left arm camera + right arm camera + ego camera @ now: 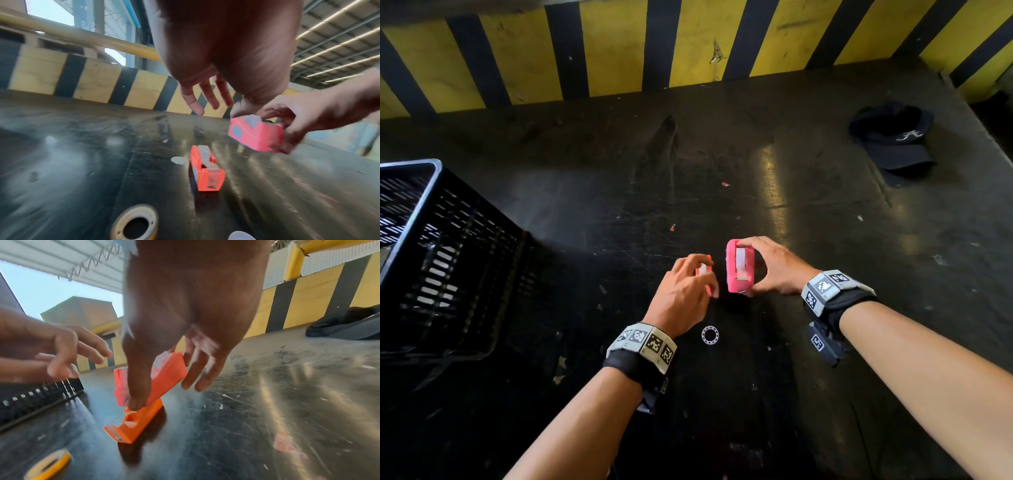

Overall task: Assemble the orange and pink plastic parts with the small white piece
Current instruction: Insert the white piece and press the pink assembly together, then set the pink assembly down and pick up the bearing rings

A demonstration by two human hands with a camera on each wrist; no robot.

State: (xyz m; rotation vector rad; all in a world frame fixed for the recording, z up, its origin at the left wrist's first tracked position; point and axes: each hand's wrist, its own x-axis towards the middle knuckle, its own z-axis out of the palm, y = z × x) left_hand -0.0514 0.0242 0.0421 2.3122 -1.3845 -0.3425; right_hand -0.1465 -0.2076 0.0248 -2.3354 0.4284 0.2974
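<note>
My right hand [760,269] grips the pink plastic part [736,270] between thumb and fingers and holds it tilted just above the dark table; the right wrist view shows the same pink part [166,378]. The orange part [205,172] lies free on the table below and to the left of it. My left hand [693,282] hovers over the orange part [709,274] with fingers [207,95] spread and holds nothing. A small white ring [710,335] lies flat on the table near my left wrist, apart from both parts.
A black slatted crate [431,257] stands at the left. A dark cap [893,140] lies at the far right. A yellow and black striped wall [619,51] bounds the back of the scratched black table [825,240].
</note>
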